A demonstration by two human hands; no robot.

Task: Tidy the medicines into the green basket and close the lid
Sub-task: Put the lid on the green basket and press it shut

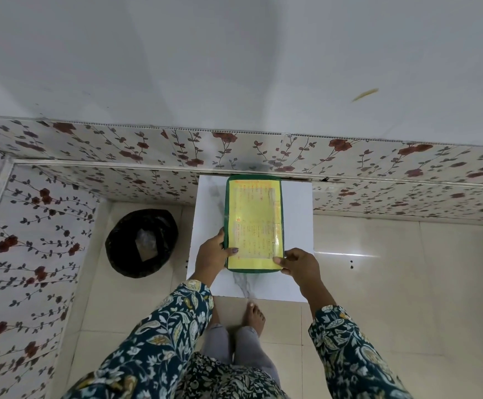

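Surface (296, 226), white marbled slab, centre of frame. Green basket (254, 223) on it, yellow-papered lid (251, 226) shut, far end against the floral wall. Black-lined bin (141, 243), left of centre. Left hand (212, 251) and right hand (299, 263) each grip a near corner of the basket, thumbs on the lid.

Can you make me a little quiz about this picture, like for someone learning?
1. True or false: the lid of the green basket is on.
2. Which hand has its thumb on the lid's near left edge: the left hand or the right hand?
3. What stands on the floor to the left of the white table? A) a black bin B) a chair C) a bucket of water

Key: 1 true; 2 left hand; 3 A
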